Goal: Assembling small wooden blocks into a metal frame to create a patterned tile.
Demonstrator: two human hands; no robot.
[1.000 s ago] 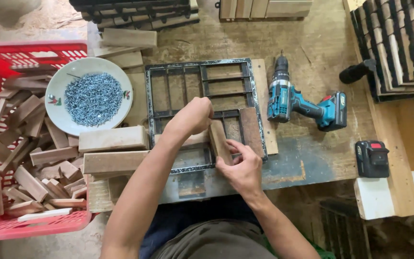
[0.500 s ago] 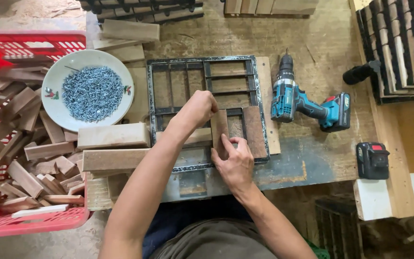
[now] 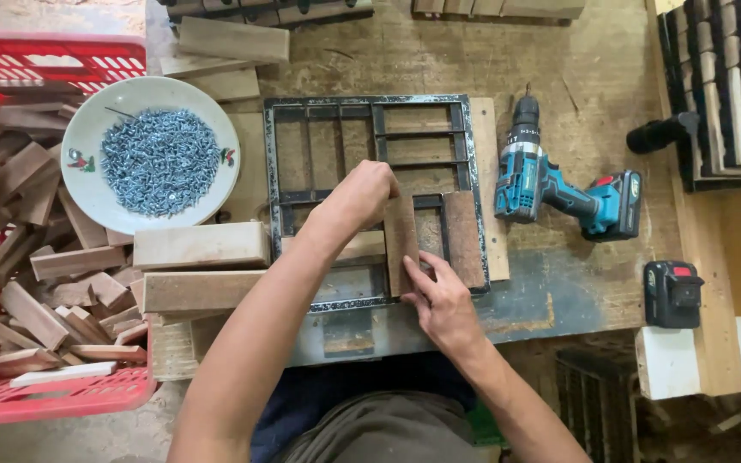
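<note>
On the desk [image 3: 405,51] lies a black metal frame [image 3: 272,163] with a wooden block [image 3: 400,236] standing upright in one lower slot, beside a second block [image 3: 463,238]. The left hand [image 3: 362,193] is curled over the block's top end, seemingly gripping it. The right hand [image 3: 443,300] presses loosely spread fingers against its lower edge. A plate of screws [image 3: 87,137], a red basket [image 3: 87,399] and a teal drill [image 3: 559,193] sit nearby
</note>
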